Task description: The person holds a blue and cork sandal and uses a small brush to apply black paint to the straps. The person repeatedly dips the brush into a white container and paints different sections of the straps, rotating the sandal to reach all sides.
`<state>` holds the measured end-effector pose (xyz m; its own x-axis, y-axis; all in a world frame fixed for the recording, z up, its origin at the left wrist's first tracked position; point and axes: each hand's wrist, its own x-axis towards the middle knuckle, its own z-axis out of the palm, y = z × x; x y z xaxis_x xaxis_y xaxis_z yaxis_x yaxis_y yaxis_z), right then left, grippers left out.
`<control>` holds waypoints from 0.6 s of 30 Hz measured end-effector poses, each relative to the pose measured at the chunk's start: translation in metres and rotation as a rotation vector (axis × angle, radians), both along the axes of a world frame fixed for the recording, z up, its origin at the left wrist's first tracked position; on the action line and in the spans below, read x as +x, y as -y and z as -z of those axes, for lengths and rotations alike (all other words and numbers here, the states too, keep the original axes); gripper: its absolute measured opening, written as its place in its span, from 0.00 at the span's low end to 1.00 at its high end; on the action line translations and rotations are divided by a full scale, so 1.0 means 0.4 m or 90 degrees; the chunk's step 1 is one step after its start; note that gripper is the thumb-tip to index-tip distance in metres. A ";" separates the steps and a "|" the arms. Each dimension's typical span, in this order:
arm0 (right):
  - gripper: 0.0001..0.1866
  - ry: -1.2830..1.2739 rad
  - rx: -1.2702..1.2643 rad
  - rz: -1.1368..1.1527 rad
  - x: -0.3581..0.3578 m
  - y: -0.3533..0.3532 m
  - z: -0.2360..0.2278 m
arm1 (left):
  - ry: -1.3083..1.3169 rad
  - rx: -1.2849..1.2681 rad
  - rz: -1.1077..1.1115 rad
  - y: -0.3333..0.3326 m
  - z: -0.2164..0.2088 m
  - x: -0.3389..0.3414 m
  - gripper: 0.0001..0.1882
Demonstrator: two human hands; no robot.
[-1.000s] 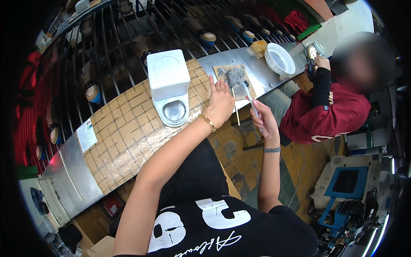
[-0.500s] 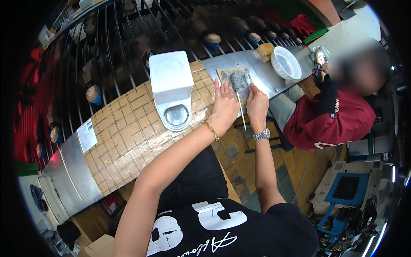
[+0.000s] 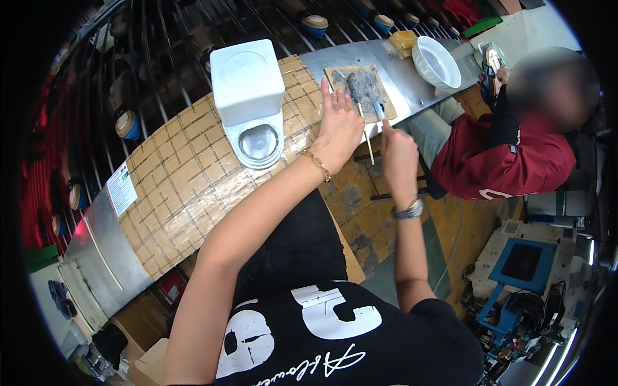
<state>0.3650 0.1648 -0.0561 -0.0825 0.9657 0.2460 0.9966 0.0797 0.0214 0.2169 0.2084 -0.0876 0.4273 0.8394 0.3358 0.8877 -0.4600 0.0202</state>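
Note:
A square brown board (image 3: 381,80) with a smeared grey patch lies at the near edge of the metal bench. My left hand (image 3: 341,122) rests flat at its left side, fingers stretched out. Beside that hand a thin wooden stick (image 3: 366,138) sticks out over the bench edge toward me; I cannot tell whether the hand touches it. My right hand (image 3: 399,157) is closed around a small tool with a pale blue-white end (image 3: 378,109), which reaches the board's near right part. The tool's kind is unclear, its handle hidden in my fist.
A white plastic container with a round clear-covered dish (image 3: 248,83) stands left of my hands on taped cardboard (image 3: 183,177). Beyond the board are a white bowl (image 3: 436,62) and a yellow block (image 3: 403,42). Shoes hang on racks behind. A co-worker in maroon (image 3: 502,161) sits at right.
My right hand has drawn toward me and slightly right, bringing the pale-ended tool to the board's near edge. My left hand stays flat by the board. The whole view has shifted somewhat.

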 end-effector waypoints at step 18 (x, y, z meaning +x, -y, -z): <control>0.02 0.383 0.084 -0.429 -0.025 -0.171 -0.171 | -0.001 -0.112 0.016 -0.025 -0.017 -0.010 0.17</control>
